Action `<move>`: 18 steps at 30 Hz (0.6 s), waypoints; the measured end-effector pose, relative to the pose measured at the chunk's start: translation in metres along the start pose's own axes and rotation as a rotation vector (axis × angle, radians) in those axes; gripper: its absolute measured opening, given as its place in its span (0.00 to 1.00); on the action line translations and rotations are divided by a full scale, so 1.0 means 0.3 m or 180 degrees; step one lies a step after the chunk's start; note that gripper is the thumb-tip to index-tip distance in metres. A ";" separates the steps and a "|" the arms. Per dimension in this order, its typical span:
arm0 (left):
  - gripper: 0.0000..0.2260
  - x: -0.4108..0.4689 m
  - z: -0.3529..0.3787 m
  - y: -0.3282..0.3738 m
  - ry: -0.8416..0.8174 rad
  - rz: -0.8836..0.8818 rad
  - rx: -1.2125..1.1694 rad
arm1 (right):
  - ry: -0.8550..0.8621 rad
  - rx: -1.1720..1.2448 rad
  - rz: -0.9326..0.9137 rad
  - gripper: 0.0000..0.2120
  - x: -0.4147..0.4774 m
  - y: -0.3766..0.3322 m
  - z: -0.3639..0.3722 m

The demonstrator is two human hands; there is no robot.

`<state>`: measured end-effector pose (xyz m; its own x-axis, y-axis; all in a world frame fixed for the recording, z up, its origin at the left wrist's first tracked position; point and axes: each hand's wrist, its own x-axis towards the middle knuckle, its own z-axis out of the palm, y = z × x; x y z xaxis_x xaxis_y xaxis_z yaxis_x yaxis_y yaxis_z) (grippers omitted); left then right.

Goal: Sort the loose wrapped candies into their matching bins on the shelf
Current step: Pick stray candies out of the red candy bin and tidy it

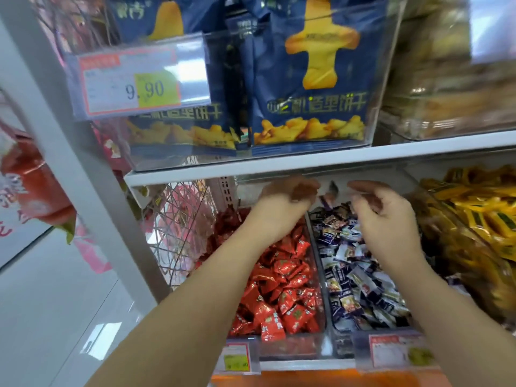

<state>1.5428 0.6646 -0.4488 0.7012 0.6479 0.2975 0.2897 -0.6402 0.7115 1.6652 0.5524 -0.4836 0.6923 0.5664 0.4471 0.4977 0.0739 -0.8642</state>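
Two clear bins sit side by side on the lower shelf. The left bin [321, 328] holds red wrapped candies [282, 289], and the right bin [331, 335] holds blue-and-white wrapped candies [354, 277]. My left hand [284, 198] hovers palm down over the back of the red bin, blurred, fingers bent downward; what lies under them is hidden. My right hand [384, 216] hovers over the back of the blue-and-white bin with loosely curled fingers and nothing visible in it. A dark wrapped candy [332, 188] hangs in the air between the two hands.
The shelf board [279, 166] lies just above my hands, carrying a clear bin of blue biscuit bags [310, 79]. A bin of yellow packets [474, 219] stands to the right. A wire basket [181, 227] and the grey upright post [92, 174] are on the left. Price tags [396, 351] front the bins.
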 end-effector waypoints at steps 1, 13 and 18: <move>0.09 0.012 0.010 0.002 -0.0004 -0.0051 -0.0002 | -0.0005 0.0003 -0.0026 0.09 -0.004 0.000 -0.010; 0.22 0.003 -0.010 -0.175 -0.1884 -0.0912 0.1558 | -0.1844 -0.0149 -0.0046 0.10 -0.043 -0.006 0.042; 0.23 0.008 -0.072 -0.234 -0.1981 -0.0995 0.1978 | -0.1840 -0.0104 0.0055 0.09 -0.033 -0.005 0.047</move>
<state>1.5099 0.7200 -0.4844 0.7034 0.6054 -0.3725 0.6947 -0.6965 0.1798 1.6503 0.5582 -0.4900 0.3072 0.9243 0.2265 0.5111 0.0405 -0.8586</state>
